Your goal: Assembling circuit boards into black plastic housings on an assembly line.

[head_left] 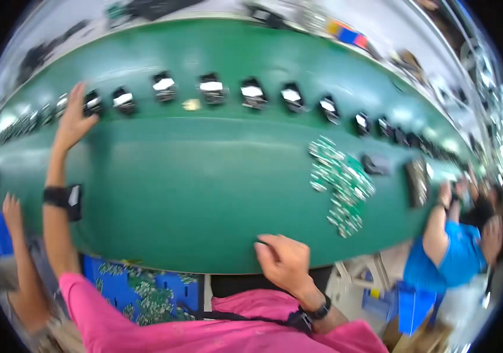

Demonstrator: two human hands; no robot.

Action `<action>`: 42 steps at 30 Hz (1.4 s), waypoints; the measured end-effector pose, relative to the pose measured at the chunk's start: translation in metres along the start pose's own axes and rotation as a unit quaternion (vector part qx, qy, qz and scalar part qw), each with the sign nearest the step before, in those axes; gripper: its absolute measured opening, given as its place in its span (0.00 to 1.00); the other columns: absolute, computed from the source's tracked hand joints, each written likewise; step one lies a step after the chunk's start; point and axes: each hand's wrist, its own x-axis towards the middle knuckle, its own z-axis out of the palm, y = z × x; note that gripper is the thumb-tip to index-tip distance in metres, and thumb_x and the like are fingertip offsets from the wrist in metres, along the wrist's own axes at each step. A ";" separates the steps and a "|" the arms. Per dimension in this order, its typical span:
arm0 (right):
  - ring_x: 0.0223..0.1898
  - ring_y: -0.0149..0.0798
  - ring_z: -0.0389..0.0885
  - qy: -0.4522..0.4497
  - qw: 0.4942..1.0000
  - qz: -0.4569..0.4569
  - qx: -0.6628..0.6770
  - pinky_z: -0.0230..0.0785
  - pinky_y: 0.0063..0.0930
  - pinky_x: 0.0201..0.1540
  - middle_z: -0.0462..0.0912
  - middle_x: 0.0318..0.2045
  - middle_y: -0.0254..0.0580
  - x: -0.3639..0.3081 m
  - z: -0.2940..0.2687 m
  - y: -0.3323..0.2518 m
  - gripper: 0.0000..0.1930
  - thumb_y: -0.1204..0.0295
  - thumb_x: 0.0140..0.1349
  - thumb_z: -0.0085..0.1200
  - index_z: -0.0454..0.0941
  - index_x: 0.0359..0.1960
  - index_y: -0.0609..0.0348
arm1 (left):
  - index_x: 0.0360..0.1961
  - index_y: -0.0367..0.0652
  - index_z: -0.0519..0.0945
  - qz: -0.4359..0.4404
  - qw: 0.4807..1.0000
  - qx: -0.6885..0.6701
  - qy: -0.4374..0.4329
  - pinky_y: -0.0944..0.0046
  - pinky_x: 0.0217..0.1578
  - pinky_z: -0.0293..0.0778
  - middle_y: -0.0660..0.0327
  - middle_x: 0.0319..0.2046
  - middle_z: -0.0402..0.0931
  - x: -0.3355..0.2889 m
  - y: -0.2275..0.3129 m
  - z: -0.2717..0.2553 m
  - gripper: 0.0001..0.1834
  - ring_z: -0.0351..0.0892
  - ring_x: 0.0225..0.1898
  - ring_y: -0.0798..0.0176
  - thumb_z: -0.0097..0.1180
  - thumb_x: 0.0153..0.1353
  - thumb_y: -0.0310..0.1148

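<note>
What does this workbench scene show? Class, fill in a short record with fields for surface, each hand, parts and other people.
Surface: green belt
Left hand: stretched out, open, at a black holder in the row
Right hand: curled, resting on the belt's near edge
Parts: pile of green boards on the right
Below: blue bin of boards
Others: person in blue on the right

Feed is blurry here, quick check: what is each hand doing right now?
Left hand: open, fingers spread, reaching at a black unit on the green belt.
Right hand: curled at the belt's near edge; holding anything cannot be told.
</note>
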 end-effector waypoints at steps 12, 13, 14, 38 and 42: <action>0.26 0.37 0.72 0.218 0.925 0.190 -0.248 0.68 0.30 0.32 0.75 0.33 0.43 -0.030 -0.115 0.040 0.13 0.72 0.60 0.62 0.79 0.44 0.65 | 0.64 0.39 0.72 -0.145 0.985 -0.095 -0.004 0.60 0.38 0.76 0.51 0.37 0.83 -0.039 0.155 -0.027 0.38 0.81 0.33 0.56 0.67 0.50 0.35; 0.29 0.36 0.70 0.211 0.918 0.198 -0.271 0.68 0.31 0.35 0.74 0.37 0.44 -0.036 -0.123 0.058 0.17 0.69 0.59 0.65 0.78 0.46 0.66 | 0.63 0.39 0.72 -0.103 0.986 -0.130 -0.022 0.61 0.37 0.76 0.51 0.40 0.83 -0.060 0.202 -0.032 0.37 0.79 0.33 0.59 0.68 0.49 0.34; 0.29 0.36 0.70 0.209 0.917 0.199 -0.275 0.68 0.31 0.35 0.74 0.37 0.44 -0.038 -0.125 0.062 0.17 0.69 0.59 0.65 0.78 0.46 0.66 | 0.63 0.39 0.73 -0.058 0.983 -0.171 -0.041 0.61 0.36 0.76 0.51 0.44 0.83 -0.076 0.246 -0.030 0.37 0.78 0.33 0.62 0.68 0.48 0.33; 0.33 0.32 0.87 -0.018 0.916 0.183 0.356 0.80 0.23 0.37 0.85 0.31 0.43 -0.058 -0.059 0.007 0.07 0.86 0.60 0.61 0.78 0.39 0.70 | 0.68 0.41 0.68 -0.093 0.904 -0.415 -0.037 0.56 0.57 0.75 0.52 0.66 0.64 -0.215 0.409 -0.014 0.48 0.78 0.56 0.53 0.78 0.44 0.34; 0.32 0.30 0.85 -0.027 0.940 0.172 0.293 0.78 0.20 0.36 0.86 0.30 0.41 -0.047 -0.046 0.004 0.06 0.84 0.62 0.62 0.78 0.38 0.70 | 0.65 0.41 0.72 -0.092 0.916 -0.388 -0.035 0.58 0.57 0.74 0.52 0.64 0.68 -0.214 0.413 -0.013 0.46 0.78 0.56 0.55 0.78 0.41 0.33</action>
